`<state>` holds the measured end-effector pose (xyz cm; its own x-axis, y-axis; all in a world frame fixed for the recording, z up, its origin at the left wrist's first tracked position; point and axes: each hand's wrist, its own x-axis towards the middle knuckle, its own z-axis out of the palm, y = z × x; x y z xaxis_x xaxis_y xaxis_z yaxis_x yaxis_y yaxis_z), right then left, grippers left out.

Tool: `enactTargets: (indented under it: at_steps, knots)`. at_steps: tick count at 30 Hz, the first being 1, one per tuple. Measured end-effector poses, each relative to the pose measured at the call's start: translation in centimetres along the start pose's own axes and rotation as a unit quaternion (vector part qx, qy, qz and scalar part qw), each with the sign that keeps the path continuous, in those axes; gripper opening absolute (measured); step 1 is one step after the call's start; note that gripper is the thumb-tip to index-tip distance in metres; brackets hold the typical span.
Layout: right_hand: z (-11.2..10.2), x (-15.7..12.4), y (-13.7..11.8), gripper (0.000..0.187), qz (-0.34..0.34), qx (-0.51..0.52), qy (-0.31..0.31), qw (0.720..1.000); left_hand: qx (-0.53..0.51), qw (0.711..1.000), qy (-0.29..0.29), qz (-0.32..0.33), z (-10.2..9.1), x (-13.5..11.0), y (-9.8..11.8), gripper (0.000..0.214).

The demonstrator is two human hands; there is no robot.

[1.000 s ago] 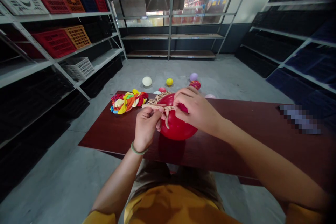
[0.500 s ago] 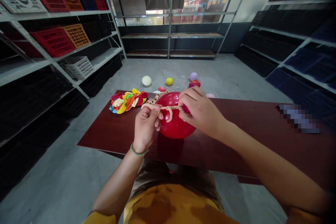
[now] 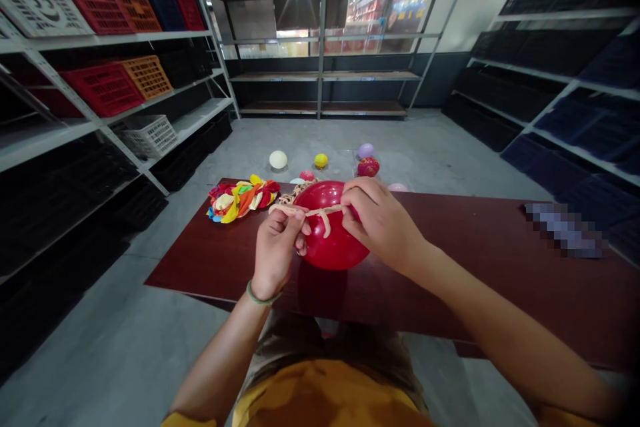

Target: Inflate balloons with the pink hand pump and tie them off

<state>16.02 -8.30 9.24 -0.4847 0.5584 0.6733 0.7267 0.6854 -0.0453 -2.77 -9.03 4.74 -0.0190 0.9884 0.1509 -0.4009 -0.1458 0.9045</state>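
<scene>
Pinching pale cord (image 3: 321,212) — left hand (image 3: 273,250) at left, right hand (image 3: 384,225) at right — red balloon (image 3: 334,248) on its far side; shelf labels (image 3: 367,79) illegible.

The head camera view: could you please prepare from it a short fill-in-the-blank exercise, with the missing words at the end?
1. The left hand and the right hand hold a pale cord in front of a balloon whose color is ____.
2. A green band circles the left ____.
3. The colorful pile lies toward the ____ end of the table.
4. Beyond the table, a yellow balloon lies on the ____.

Missing words: red; wrist; left; floor.
</scene>
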Motion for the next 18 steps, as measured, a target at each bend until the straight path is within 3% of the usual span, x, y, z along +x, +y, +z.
enactTargets:
  at_steps: [5, 7, 9, 11, 14, 16, 18]
  knots:
    - [-1.7, 1.6, 0.5, 0.015, 0.021, 0.018, 0.098, 0.995, -0.001, 0.994, -0.061, 0.094, 0.7, 1.6, 0.6, 0.017]
    - [-1.8, 1.3, 1.8, 0.030, 0.073, 0.063, 0.151, 0.984, -0.015, 0.989, -0.076, 0.128, 0.8, 2.5, 0.3, 0.016]
    - [-0.9, 0.2, 3.7, 0.052, 0.162, 0.145, 0.201, 0.955, -0.018, 0.985, -0.084, 0.151, 0.7, 3.3, -0.7, 0.016]
    - [0.9, -1.3, 5.6, 0.071, 0.267, 0.285, 0.229, 0.892, -0.003, 0.983, -0.090, 0.159, 0.6, 4.0, -2.2, 0.018]
    - [3.9, -3.3, 6.8, 0.091, 0.387, 0.531, 0.198, 0.727, 0.031, 0.985, -0.125, 0.118, 0.5, 4.7, -4.7, 0.024]
    - [5.3, -4.0, 6.4, 0.100, 0.405, 0.636, 0.183, 0.631, 0.058, 0.983, -0.160, 0.070, 0.5, 5.0, -6.2, 0.028]
    - [6.0, -4.2, 5.6, 0.103, 0.379, 0.695, 0.179, 0.584, 0.086, 0.977, -0.194, 0.022, 0.7, 5.2, -7.5, 0.033]
